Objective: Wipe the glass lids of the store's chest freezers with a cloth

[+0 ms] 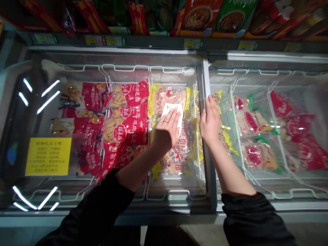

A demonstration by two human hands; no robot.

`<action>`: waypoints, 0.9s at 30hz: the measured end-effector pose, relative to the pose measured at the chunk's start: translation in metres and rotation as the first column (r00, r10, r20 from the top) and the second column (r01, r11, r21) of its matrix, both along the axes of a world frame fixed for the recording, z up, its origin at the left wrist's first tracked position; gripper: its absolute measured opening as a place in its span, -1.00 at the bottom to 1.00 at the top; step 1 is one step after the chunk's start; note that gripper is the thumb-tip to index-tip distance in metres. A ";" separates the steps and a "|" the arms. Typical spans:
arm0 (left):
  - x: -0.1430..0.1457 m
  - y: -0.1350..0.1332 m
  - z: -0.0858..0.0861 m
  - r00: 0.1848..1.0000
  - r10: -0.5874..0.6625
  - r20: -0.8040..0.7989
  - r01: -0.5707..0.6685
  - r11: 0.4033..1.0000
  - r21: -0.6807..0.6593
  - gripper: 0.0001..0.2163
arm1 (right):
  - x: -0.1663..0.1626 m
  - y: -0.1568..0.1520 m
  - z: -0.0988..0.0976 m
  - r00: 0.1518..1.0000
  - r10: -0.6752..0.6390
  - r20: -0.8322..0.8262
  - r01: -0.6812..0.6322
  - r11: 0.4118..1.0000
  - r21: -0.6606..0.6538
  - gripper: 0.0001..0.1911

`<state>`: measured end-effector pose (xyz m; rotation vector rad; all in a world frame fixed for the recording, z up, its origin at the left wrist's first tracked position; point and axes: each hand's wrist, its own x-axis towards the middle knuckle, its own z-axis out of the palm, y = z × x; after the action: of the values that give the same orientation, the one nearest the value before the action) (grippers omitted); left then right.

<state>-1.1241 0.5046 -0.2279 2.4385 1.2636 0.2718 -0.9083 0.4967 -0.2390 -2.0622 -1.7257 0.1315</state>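
Note:
My left hand (167, 129) lies flat on the glass lid (123, 71) of a chest freezer, fingers stretched out, pressing a white cloth (173, 110) against the glass. A ring shows on one finger. My right hand (210, 118) rests open and flat on the lid's metal frame (205, 82) at the seam between two glass panels, holding nothing. Under the glass lie red bags (128, 112) of frozen food and yellow-edged clear bags (176, 157) in white wire baskets.
A yellow notice (48, 156) sticks to the glass at the lower left. The right-hand panel (269, 78) covers more wire baskets with red and green packets. A shelf (159, 41) with price tags and boxed goods runs above the freezer.

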 end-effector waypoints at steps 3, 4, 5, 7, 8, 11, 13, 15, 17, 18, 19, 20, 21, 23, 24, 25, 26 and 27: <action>0.013 0.001 0.002 0.999 -0.047 -0.013 0.047 0.999 -0.018 -0.38 | -0.029 -0.018 0.012 1.000 -0.004 -0.006 0.004 0.999 -0.034 -0.35; 0.016 0.013 0.001 0.996 -0.084 -0.013 0.083 0.996 -0.024 -0.38 | -0.040 -0.024 0.015 1.000 -0.001 -0.006 0.001 0.999 -0.053 -0.35; 0.016 0.027 0.000 0.994 -0.106 -0.018 0.105 0.994 -0.024 -0.38 | -0.050 -0.028 0.016 1.000 0.007 -0.005 -0.008 0.997 -0.075 -0.34; 0.010 0.056 -0.001 0.997 -0.076 -0.028 0.075 0.997 -0.014 -0.38 | -0.067 -0.033 0.018 0.999 0.038 -0.008 -0.039 0.992 -0.117 -0.34; 0.003 0.067 -0.002 0.999 -0.033 -0.031 0.033 0.999 -0.008 -0.37 | -0.073 -0.033 0.019 0.998 0.055 -0.012 -0.056 0.989 -0.135 -0.34; -0.021 0.068 -0.002 0.994 0.096 -0.044 -0.096 0.995 0.007 -0.37 | -0.085 -0.027 0.019 0.996 0.085 -0.040 -0.090 0.983 -0.157 -0.35; -0.030 0.049 0.001 0.989 0.133 -0.060 -0.133 0.991 0.003 -0.37 | -0.089 -0.020 0.018 0.993 0.090 -0.069 -0.100 0.982 -0.161 -0.36; -0.028 0.029 0.004 0.986 0.147 -0.077 -0.147 0.989 0.003 -0.38 | -0.091 -0.013 0.015 0.990 0.089 -0.111 -0.106 0.981 -0.164 -0.36; -0.018 0.020 0.008 0.988 0.106 -0.110 -0.107 0.994 -0.006 -0.40 | -0.092 -0.007 0.012 0.983 0.073 -0.168 -0.100 0.982 -0.160 -0.35; -0.012 0.022 0.010 0.990 0.058 -0.130 -0.060 0.998 -0.014 -0.40 | -0.092 -0.006 0.010 0.978 0.060 -0.199 -0.093 0.983 -0.156 -0.34; -0.007 0.028 0.012 0.988 0.017 -0.152 -0.021 1.000 -0.021 -0.39 | -0.092 -0.004 0.008 0.973 0.047 -0.228 -0.083 0.985 -0.149 -0.34; -0.004 0.036 0.013 0.986 -0.017 -0.164 0.014 1.000 -0.024 -0.39 | -0.092 -0.004 0.007 0.967 0.036 -0.251 -0.074 0.987 -0.141 -0.33; -0.004 0.046 0.014 0.985 -0.037 -0.171 0.034 0.999 -0.022 -0.39 | -0.092 -0.004 0.006 0.964 0.030 -0.266 -0.068 0.989 -0.134 -0.33; -0.013 0.063 0.015 0.984 -0.016 -0.176 0.014 1.000 -0.014 -0.38 | -0.091 -0.005 0.005 0.962 0.035 -0.270 -0.071 0.989 -0.127 -0.33; -0.021 0.068 0.016 0.984 0.017 -0.176 -0.019 1.000 -0.011 -0.38 | -0.091 -0.006 0.005 0.964 0.043 -0.261 -0.079 0.989 -0.128 -0.33; -0.031 0.069 0.016 0.983 0.057 -0.174 -0.059 0.998 -0.006 -0.38 | -0.092 -0.006 0.005 0.968 0.053 -0.244 -0.088 0.987 -0.133 -0.34; -0.041 0.066 0.016 0.982 0.092 -0.167 -0.093 0.996 0.000 -0.39 | -0.093 -0.007 0.006 0.973 0.064 -0.222 -0.098 0.985 -0.142 -0.34; -0.051 0.060 0.016 0.980 0.116 -0.159 -0.117 0.993 0.006 -0.40 | -0.095 -0.008 0.007 0.978 0.074 -0.195 -0.105 0.983 -0.150 -0.35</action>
<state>-1.1747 0.5647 -0.2115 2.4277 1.4757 0.1075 -1.0033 0.4892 -0.2322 -2.0078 -1.7389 0.4931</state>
